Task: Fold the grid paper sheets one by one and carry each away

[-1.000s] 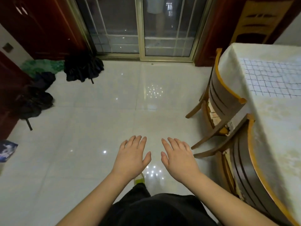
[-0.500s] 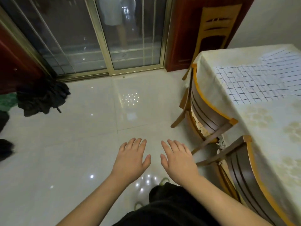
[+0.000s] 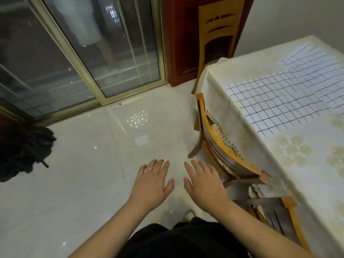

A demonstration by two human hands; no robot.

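Both hands, the left hand (image 3: 151,185) and right hand (image 3: 204,186), hover spread and empty over the floor (image 3: 89,183), while unfolded grid paper sheets (image 3: 283,101) lie on the table (image 3: 307,164) at right, so folding apparently remains.

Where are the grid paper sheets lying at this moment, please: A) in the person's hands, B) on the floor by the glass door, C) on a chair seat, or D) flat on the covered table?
D: the grid paper sheets lie flat on the table, while both hands are empty.
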